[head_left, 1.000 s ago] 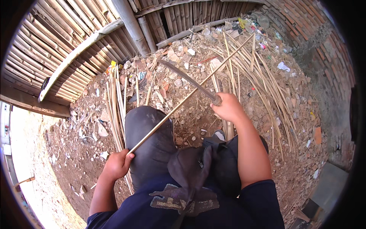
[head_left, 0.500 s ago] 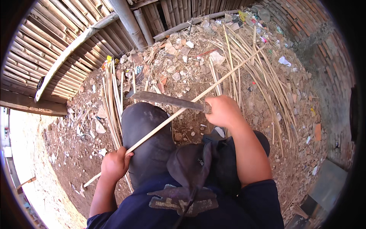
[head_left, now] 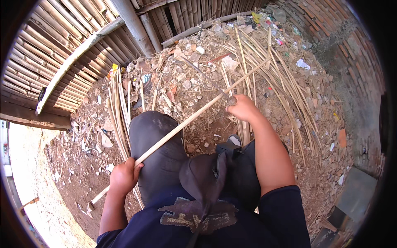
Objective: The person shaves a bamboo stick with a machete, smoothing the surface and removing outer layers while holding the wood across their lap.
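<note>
My left hand (head_left: 124, 177) is closed round a long pale bamboo strip (head_left: 186, 122), which slants across my left knee up to the far right. Its lower end sticks out behind my left wrist. My right hand (head_left: 243, 108) grips the short handle of a machete (head_left: 204, 77). Seen nearly edge-on, the blade points away to the upper left and crosses the strip just ahead of my fist. Whether the edge is cutting into the strip I cannot tell.
Many bamboo strips (head_left: 285, 89) lie on the ground at the right, and another bundle (head_left: 118, 111) at the left. Stones and litter cover the dirt. A bamboo-slat wall (head_left: 66, 53) with a post (head_left: 134, 29) stands at the back left, a brick wall (head_left: 364, 91) at the right.
The machete has swung from lying crosswise, flat side showing, to pointing away edge-on. My right hand has moved slightly up and right along the strip; my left hand keeps its hold.
</note>
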The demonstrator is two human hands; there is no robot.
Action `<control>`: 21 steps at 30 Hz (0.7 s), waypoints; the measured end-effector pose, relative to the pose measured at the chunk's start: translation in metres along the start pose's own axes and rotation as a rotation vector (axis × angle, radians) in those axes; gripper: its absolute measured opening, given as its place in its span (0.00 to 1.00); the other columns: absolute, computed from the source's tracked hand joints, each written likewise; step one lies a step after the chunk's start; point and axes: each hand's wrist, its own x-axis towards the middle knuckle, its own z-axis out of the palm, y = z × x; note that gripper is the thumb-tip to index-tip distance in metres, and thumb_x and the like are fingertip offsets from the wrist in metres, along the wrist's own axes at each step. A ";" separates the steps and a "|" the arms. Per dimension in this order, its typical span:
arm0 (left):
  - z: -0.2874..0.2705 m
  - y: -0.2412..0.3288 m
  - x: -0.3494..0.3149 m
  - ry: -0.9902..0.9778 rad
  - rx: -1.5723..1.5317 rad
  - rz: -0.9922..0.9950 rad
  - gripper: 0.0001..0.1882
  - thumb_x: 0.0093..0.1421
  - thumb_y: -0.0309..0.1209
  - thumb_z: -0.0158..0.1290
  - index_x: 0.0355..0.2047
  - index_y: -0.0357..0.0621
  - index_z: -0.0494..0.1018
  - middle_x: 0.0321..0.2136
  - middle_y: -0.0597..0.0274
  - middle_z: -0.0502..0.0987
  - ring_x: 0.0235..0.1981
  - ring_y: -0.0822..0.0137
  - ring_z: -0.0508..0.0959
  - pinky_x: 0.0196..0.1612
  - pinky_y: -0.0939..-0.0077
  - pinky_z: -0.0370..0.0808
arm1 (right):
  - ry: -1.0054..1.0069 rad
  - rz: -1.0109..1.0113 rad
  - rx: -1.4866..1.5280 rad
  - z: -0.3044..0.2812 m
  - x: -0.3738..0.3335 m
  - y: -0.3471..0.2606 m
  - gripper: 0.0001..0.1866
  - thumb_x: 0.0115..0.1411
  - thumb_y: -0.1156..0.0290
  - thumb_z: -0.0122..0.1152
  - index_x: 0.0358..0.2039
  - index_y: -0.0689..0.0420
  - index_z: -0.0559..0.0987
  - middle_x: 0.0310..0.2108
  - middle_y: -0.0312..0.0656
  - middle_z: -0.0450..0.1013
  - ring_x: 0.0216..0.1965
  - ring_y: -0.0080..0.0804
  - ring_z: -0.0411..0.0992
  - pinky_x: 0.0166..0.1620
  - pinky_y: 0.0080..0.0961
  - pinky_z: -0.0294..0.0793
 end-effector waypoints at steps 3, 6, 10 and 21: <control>-0.009 -0.003 -0.003 -0.105 -0.022 -0.010 0.18 0.67 0.44 0.56 0.30 0.43 0.69 0.18 0.45 0.76 0.23 0.39 0.79 0.27 0.46 0.74 | 0.056 -0.049 -0.050 0.002 -0.019 -0.014 0.19 0.54 0.63 0.66 0.45 0.58 0.83 0.35 0.55 0.81 0.40 0.54 0.79 0.45 0.41 0.78; 0.001 -0.010 -0.006 -0.090 -0.103 -0.013 0.18 0.67 0.44 0.56 0.31 0.42 0.69 0.19 0.44 0.76 0.24 0.39 0.79 0.28 0.46 0.74 | -0.054 -0.084 0.008 -0.008 -0.019 -0.018 0.21 0.53 0.62 0.68 0.47 0.56 0.84 0.35 0.55 0.81 0.40 0.53 0.80 0.44 0.42 0.77; -0.003 -0.005 0.009 -0.105 -0.106 0.034 0.19 0.69 0.45 0.54 0.32 0.41 0.69 0.20 0.42 0.76 0.26 0.37 0.79 0.30 0.44 0.74 | -0.130 0.000 -0.010 0.011 0.011 0.017 0.23 0.52 0.61 0.69 0.47 0.58 0.83 0.37 0.55 0.81 0.41 0.51 0.80 0.45 0.42 0.77; -0.012 -0.007 0.007 -0.088 -0.073 0.024 0.21 0.69 0.47 0.53 0.31 0.40 0.70 0.22 0.41 0.77 0.27 0.36 0.79 0.32 0.44 0.74 | 0.153 -0.006 0.012 0.009 0.020 0.042 0.22 0.53 0.64 0.66 0.48 0.58 0.83 0.38 0.56 0.81 0.42 0.50 0.81 0.48 0.42 0.79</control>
